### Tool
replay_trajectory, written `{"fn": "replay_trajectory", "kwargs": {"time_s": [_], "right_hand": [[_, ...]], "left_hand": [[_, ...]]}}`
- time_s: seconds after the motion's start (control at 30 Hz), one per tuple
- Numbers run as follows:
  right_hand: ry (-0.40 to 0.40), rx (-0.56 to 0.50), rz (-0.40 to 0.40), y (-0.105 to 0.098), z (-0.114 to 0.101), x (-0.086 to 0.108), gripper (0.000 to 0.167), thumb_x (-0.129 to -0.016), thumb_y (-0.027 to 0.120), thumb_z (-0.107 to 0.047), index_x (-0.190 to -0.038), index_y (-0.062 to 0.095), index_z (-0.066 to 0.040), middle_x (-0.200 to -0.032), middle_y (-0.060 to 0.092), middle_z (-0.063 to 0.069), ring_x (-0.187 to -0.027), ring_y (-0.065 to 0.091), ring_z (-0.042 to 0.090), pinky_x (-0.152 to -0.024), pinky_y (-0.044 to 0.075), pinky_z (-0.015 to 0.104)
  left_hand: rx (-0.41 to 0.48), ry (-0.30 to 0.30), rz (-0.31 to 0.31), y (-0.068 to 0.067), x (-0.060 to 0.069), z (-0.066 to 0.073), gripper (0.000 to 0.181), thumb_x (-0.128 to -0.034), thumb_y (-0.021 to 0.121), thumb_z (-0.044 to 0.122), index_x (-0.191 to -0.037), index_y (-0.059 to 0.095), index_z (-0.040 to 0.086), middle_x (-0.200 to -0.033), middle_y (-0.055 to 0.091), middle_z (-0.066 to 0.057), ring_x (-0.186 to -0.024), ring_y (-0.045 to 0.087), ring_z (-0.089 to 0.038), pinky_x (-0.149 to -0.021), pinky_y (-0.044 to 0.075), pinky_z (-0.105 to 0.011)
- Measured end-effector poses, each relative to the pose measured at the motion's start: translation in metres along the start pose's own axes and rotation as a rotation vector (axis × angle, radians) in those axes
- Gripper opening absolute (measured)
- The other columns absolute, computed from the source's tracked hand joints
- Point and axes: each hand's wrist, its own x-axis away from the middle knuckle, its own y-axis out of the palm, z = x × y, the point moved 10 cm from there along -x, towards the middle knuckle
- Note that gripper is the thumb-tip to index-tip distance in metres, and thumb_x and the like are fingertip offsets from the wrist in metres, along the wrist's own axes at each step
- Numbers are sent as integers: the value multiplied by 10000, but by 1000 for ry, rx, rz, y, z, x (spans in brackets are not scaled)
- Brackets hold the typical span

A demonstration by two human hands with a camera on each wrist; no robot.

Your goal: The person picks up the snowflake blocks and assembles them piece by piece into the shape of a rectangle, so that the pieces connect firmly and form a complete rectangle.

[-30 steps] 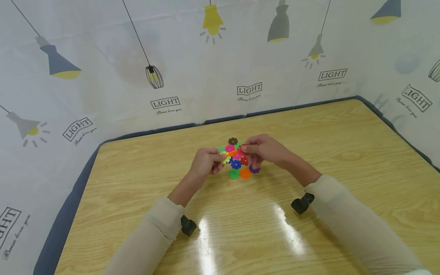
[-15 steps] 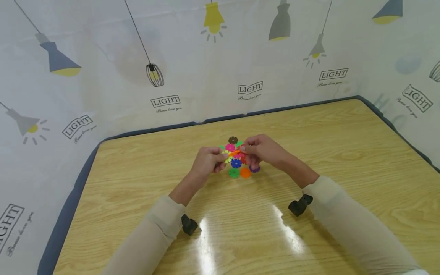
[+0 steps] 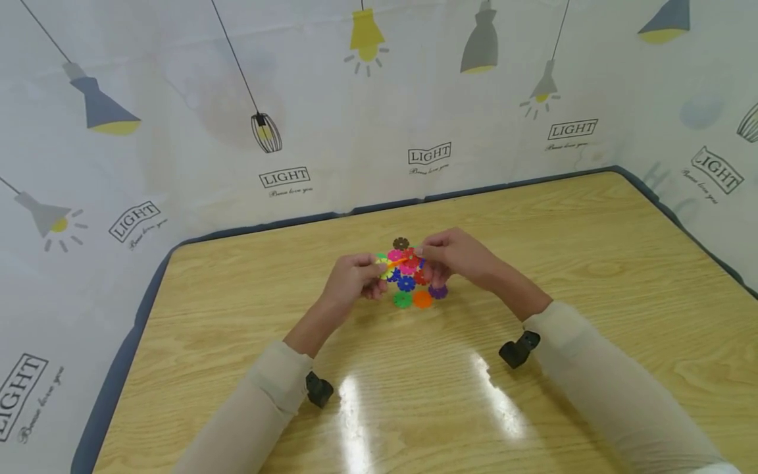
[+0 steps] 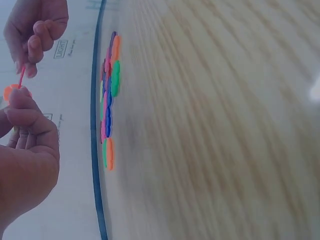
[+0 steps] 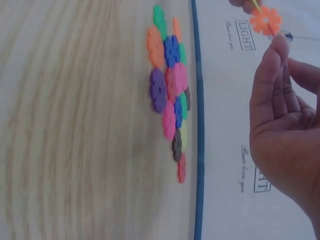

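Above the table, my left hand (image 3: 351,282) pinches a yellow notched disc (image 3: 383,267) that meets an orange disc (image 3: 395,264). My right hand (image 3: 460,258) pinches a red disc (image 3: 410,257) at its right edge. The right wrist view shows the orange disc (image 5: 266,21) face-on, between the yellow disc's edge and the fingertips of my right hand (image 5: 285,112). From the left wrist, the red disc (image 4: 21,77) is a thin edge between both hands, and the orange disc (image 4: 10,93) is partly behind my left hand (image 4: 31,150).
Several coloured notched discs lie flat on the wooden table (image 3: 254,316) beneath and behind the hands, among them a brown one (image 3: 401,243), a green one (image 3: 403,299) and a purple one (image 3: 438,291). A printed white cloth (image 3: 355,118) stands behind the table's far edge.
My right fingertips have shifted slightly up and right, and more of the red disc shows. My left hand has moved a little to the left, still holding the yellow disc.
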Motion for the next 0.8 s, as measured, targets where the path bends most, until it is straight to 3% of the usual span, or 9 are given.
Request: {"fn": "replay_trajectory", "kwargs": {"time_s": [0.2,0.37,0.57,0.8], "right_hand": [[6,5,57,-21,10,0,350,-1016,521,-268,-1139,631,40,-743,650,113,-596,641,216,-638,585,361],[48,20,77,-30,25,0,369,-1009,537,-273,-1156,617,55,-745,640,95,-604,631,193,-631,579,328],[93,24,59,-33,43,2,355,-997,561,-279,-1119,622,49,-728,625,70,-602,600,175,-622,566,305],[112,66,26,-29,60,4,311,-991,571,-228,-1188,642,2,-741,646,105,-587,617,201,-595,565,305]], "left_hand": [[4,1,14,-13,2,-1,206,-990,540,118,-834,575,-12,-651,611,-62,-514,519,-146,-527,495,-237],[-1,-25,33,-20,4,-4,197,-989,548,127,-869,580,-26,-652,616,-58,-514,521,-145,-530,496,-236],[-20,-47,53,-25,5,-9,193,-989,550,132,-895,597,-31,-656,613,-55,-517,515,-147,-531,491,-225],[-24,-66,57,-27,5,-15,188,-985,554,133,-875,593,-16,-645,601,-50,-513,500,-154,-533,479,-238]]}}
